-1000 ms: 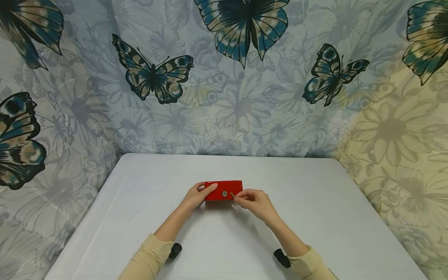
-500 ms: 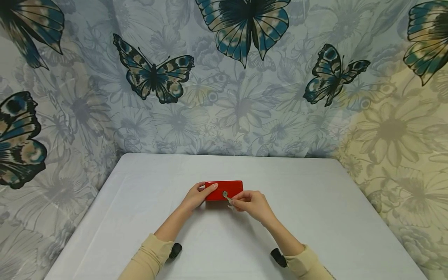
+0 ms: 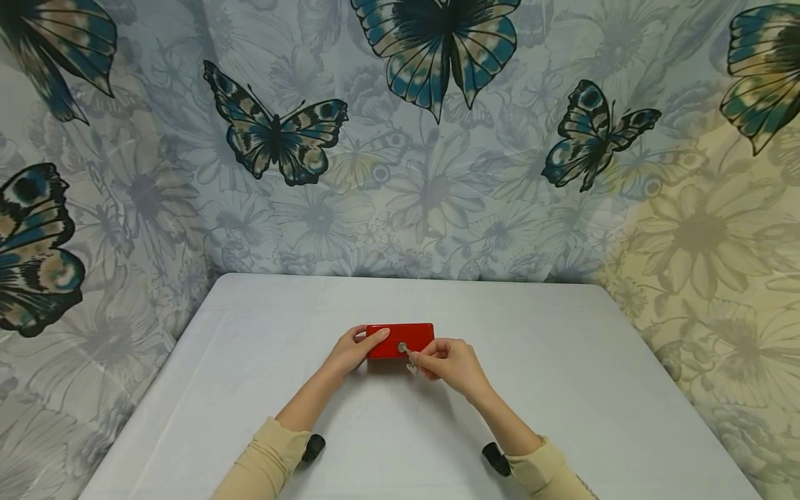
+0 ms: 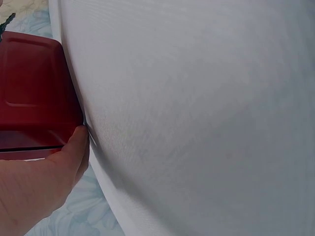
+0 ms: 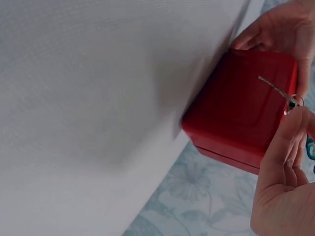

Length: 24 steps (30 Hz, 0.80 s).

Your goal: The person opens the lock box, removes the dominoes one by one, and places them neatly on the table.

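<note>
A red metal lockbox [image 3: 417, 335] stands on the white table with its round silver lock [image 3: 402, 346] facing the person. My left hand [image 3: 348, 353] grips its left end, thumb on the front face and fingers behind. In the left wrist view, fingertips of the left hand [image 4: 64, 160] rest at the box's lower edge. My right hand [image 3: 459, 364] pinches a small key [image 3: 408, 354], whose tip meets the lock; how deep it sits cannot be seen. A second key [image 5: 273, 87] hangs from the ring [image 5: 294, 102] beside the fingers in the right wrist view.
The white-covered table [image 3: 281, 305] spreads around the box. Behind it hangs a flowered cloth [image 3: 431, 201] with printed butterflies. Dark wrist cameras, left camera [image 3: 314, 448] and right camera [image 3: 496, 459], sit under the forearms.
My right hand has moved a little left, bringing the key from beside the lock to the lock itself. The left hand and the lockbox have stayed nearly still.
</note>
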Available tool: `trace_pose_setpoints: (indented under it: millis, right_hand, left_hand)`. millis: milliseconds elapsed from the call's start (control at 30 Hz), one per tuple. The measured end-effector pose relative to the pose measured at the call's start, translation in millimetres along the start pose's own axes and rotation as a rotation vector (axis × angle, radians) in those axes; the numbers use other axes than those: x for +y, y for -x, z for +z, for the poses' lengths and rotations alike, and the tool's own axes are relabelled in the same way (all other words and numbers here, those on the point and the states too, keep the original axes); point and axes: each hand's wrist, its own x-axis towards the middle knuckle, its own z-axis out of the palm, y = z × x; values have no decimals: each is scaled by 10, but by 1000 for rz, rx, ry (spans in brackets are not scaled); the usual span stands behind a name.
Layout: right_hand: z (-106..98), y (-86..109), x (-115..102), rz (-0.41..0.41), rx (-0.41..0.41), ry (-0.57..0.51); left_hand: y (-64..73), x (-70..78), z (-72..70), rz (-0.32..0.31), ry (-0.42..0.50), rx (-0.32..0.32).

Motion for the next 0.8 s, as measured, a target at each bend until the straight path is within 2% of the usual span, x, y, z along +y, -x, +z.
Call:
trace_pose_setpoints:
  millis: [467,800]
  right_hand:
    - [13,-19,-115,10,-10,48]
    - [48,-89,-182,-14,7,23]
  left_hand:
    - [-7,-13,-7,5,-2,-10]
    - [9,17,-13,2,8,-14]
